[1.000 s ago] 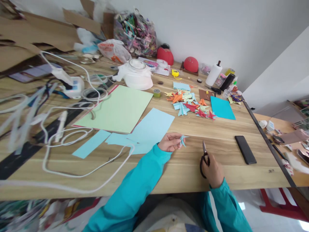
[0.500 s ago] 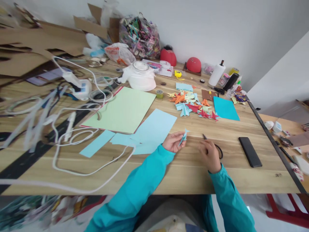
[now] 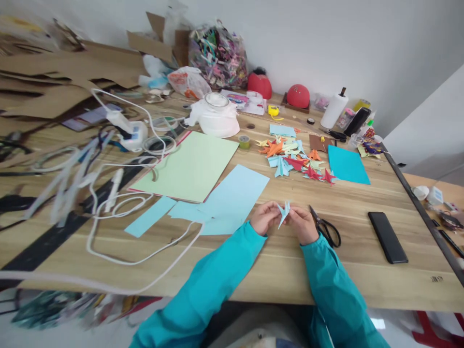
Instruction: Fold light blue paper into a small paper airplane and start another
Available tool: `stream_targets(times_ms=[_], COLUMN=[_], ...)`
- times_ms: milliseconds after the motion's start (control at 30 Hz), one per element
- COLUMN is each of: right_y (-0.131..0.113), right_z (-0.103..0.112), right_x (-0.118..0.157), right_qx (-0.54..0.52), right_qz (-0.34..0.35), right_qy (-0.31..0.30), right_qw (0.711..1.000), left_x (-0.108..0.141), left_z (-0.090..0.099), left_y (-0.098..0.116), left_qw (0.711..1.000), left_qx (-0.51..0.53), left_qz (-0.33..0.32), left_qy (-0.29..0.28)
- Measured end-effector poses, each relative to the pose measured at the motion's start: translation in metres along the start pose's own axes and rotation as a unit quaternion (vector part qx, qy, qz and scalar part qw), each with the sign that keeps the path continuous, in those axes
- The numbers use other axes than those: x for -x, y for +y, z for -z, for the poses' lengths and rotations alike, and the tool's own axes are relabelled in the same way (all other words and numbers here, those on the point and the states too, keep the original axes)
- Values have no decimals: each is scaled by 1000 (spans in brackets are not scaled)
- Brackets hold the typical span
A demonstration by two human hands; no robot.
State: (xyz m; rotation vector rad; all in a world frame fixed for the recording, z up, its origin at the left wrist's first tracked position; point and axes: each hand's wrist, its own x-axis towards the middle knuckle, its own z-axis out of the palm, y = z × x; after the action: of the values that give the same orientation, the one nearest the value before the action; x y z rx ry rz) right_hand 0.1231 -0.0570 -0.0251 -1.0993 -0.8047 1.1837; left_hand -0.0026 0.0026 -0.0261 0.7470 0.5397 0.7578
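Observation:
A small light blue folded paper figure (image 3: pixel 283 213) with pointed ends is held between both hands above the table's front part. My left hand (image 3: pixel 264 217) pinches its left side. On its right side, the fingers of my right hand (image 3: pixel 303 223) are closed on it. Black scissors (image 3: pixel 325 228) lie on the table just right of my right hand. Light blue paper sheets (image 3: pixel 237 193) lie to the left of my left hand, beside a narrow blue strip (image 3: pixel 150 216). A pile of colourful folded paper figures (image 3: pixel 295 162) rests farther back.
A black phone (image 3: pixel 387 237) lies at the right. White cables (image 3: pixel 126 261) loop across the left side. Behind are a green sheet (image 3: pixel 188 166), a bright blue sheet (image 3: pixel 348 164), a tape roll (image 3: pixel 244 141) and a white bottle (image 3: pixel 334 110).
My right hand has left the scissors and moved left to the blue paper figure, which both hands now hold. The camera view has shifted slightly.

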Motion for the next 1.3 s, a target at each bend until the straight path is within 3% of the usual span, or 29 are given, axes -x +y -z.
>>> stream_targets(times_ms=[67,300,467,767,967,1033,1167,1300], right_y=[-2,-3,-3,-7,-7,-7,-5,-3], right_z=[3,8,10,7,11,12,12,11], right_x=[0,-2,-2,-2,-3,-4,-4,-4], right_qx=[-3,33,28,17,-40,-48,-45,-42], right_qz=[-8,-9,-18,-15,-38,-41,-35,-24], right_qy=[15,0,7,5,62,52,33,31], right_qw=[1000,999,999,1000,997,997,998,998], left_x=[2,13,12,9,3,2,6,6], left_z=[-3,-12,-9,-7,6,8,6,1], left_y=[1,15,14,10,10,11,11,8], left_qw=[997,966,973,955,984,982,968,986], left_qx=[-70,-235,-208,-268,-136,-152,-237,-157], left_qz=[-38,-110,-95,-106,-99,-93,-74,-51], left_qy=[21,17,35,63,61,68,45,-7])
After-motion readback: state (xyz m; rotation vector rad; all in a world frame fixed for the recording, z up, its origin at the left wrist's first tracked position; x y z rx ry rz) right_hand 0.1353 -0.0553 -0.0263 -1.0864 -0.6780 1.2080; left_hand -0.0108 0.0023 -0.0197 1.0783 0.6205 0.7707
